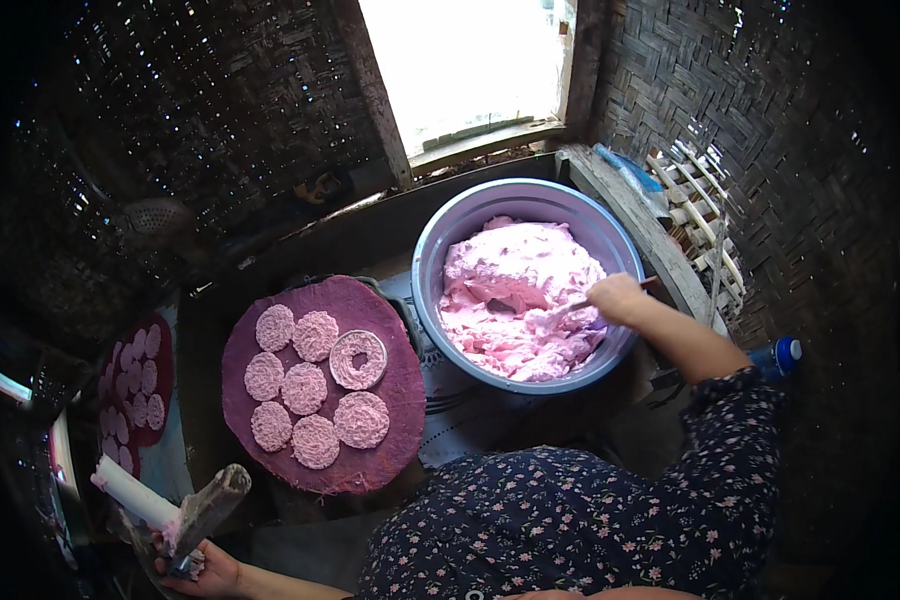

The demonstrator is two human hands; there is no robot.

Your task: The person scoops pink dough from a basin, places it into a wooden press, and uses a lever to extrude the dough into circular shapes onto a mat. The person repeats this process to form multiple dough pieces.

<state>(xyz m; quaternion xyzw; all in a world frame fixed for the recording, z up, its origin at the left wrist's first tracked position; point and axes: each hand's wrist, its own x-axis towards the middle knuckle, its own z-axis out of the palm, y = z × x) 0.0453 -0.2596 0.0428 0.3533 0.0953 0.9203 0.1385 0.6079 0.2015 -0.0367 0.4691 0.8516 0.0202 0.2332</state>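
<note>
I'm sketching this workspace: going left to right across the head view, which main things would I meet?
Dim mat, brighter mat, basin, blue-capped bottle.

Right hand around a stick over pink dough, left hand at white tube

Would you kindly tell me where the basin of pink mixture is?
In the head view, the basin sits just right of centre, below the window and right of the round purple mat, with the right hand over its right side.
</note>
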